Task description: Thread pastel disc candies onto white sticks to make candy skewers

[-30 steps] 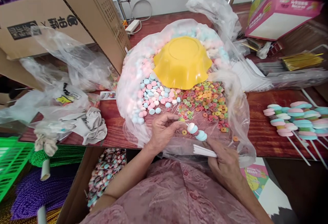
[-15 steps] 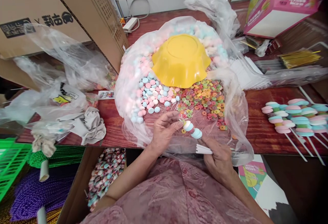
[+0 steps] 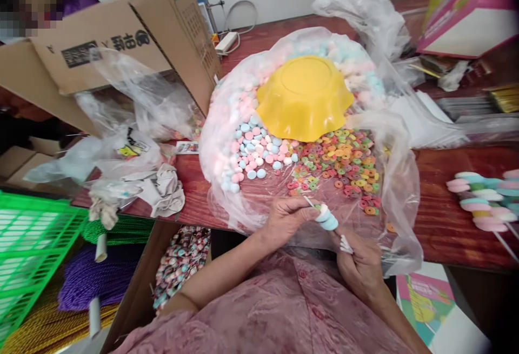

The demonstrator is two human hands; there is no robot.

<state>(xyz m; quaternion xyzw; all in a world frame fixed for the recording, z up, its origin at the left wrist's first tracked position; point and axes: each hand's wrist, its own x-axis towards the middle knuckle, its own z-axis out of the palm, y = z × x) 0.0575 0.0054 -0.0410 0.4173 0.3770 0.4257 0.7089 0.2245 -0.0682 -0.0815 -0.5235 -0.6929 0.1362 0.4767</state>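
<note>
Between my hands is a candy skewer (image 3: 328, 221), with pale blue and white marshmallow discs packed together on a white stick whose tip sticks out at the upper left. My left hand (image 3: 286, 218) is closed, thumb and fingers pinching at the skewer's upper end. In my right hand (image 3: 360, 265), closed around its lower end, is also a bunch of white sticks (image 3: 346, 245). Just beyond lie loose pink, blue and white marshmallows (image 3: 259, 146) and colourful gummy rings (image 3: 340, 157) on clear plastic. An upturned yellow bowl (image 3: 306, 94) with a wavy rim sits among them.
Finished candy skewers (image 3: 486, 200) lie on the red-brown table (image 3: 436, 170) at the right. Cardboard box (image 3: 117, 46), plastic bags (image 3: 138, 151) and a crumpled cloth (image 3: 164, 192) stand left. Below are a green basket (image 3: 36, 256), purple cords (image 3: 97, 275) and a box of wrapped candies (image 3: 182, 262).
The view has swung left, so things sit further right. The candies on the skewer are closer together, and the stick's tip now shows past my left fingers.
</note>
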